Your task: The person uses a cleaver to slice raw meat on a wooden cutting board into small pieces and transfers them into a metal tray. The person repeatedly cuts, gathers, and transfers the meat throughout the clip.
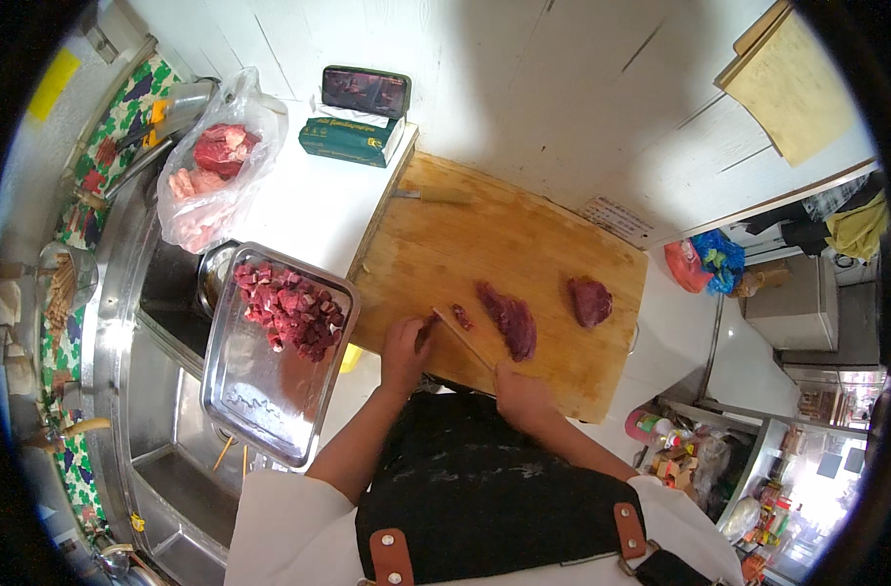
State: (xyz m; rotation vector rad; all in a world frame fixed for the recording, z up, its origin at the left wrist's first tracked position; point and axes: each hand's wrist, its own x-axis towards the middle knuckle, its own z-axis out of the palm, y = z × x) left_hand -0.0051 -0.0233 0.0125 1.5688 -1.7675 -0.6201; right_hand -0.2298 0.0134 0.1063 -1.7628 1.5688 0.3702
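Observation:
My right hand (522, 395) is closed on the handle of a kitchen knife (462, 337), its blade slanting up-left over a wooden cutting board (445, 242). At the board's near left edge, my left hand (405, 355) grips a dark strip of raw red meat (425, 329) beside the blade's tip. A small cut piece of meat (461, 317) lies just right of the blade. Farther right are a long slab of meat (510, 320) and a rounder chunk (590, 302). Left of the board, a steel tray (218, 395) holds many meat cubes (288, 308) at its far end.
Another knife (434, 195) lies at the board's far left. Beyond the tray, a clear plastic bag (270, 121) holds raw meat. A phone (365, 91) leans on a green tissue pack (350, 141) near the wall. A steel sink (189, 469) is at left, cluttered shelves (746, 469) at right.

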